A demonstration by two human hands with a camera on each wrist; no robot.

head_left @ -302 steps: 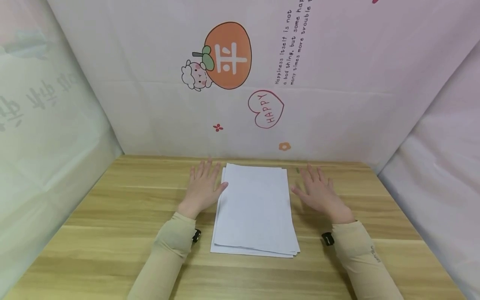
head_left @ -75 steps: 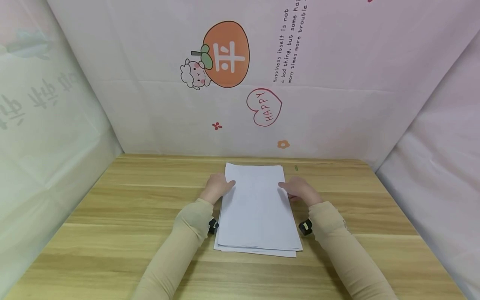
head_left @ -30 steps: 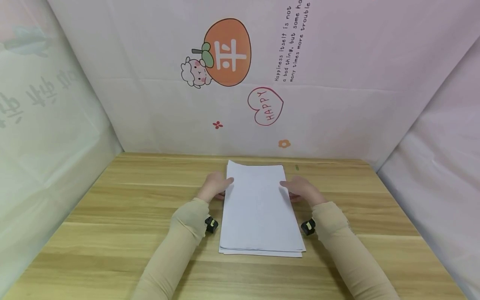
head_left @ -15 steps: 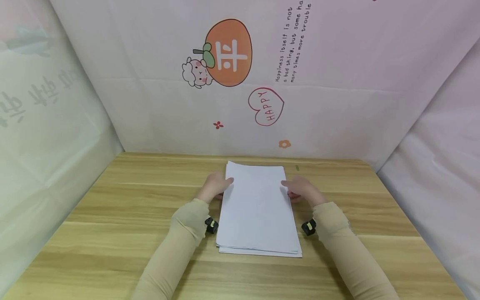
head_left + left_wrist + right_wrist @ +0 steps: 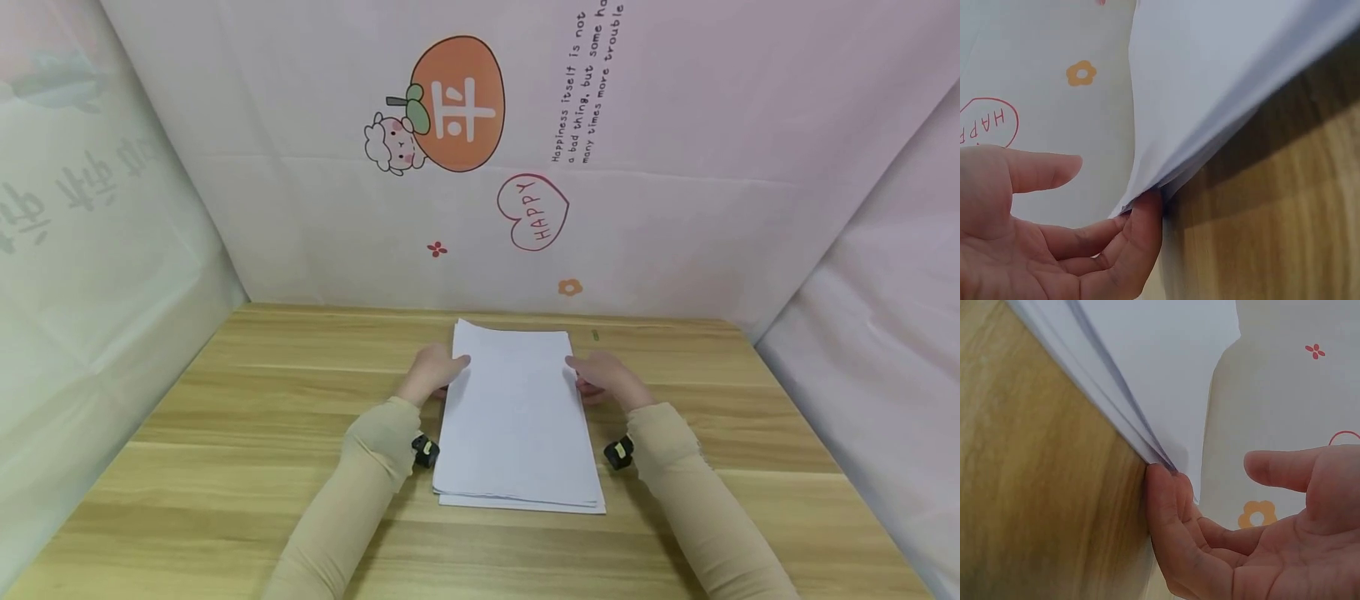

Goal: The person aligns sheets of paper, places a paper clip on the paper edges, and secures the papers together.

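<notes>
A stack of white paper point(image 5: 517, 425) lies on the wooden table between both hands, its lower sheets jutting out a little at the near edge. On its left edge, my left hand point(image 5: 431, 369) has its fingers curled against the sheets. My right hand point(image 5: 606, 377) does likewise on the right edge. In the left wrist view, the left fingertips point(image 5: 1149, 206) touch the paper's side and the thumb stands apart from it. The right wrist view has the right fingertips point(image 5: 1161, 478) at the layered edge, thumb also raised. The far-left corner of the top sheet curls up slightly.
The wooden table point(image 5: 247, 467) ends at a printed white cloth backdrop point(image 5: 675, 242), with cloth walls on both sides. A tiny green object or mark point(image 5: 596, 335) is on the table beyond the right hand. Black wrist cameras hang under both sleeves.
Ten seconds ago both hands lay flat with spread fingers beside the stack; now their fingers curl at its edges. The sheets line up more evenly. Over the last half second little has moved.
</notes>
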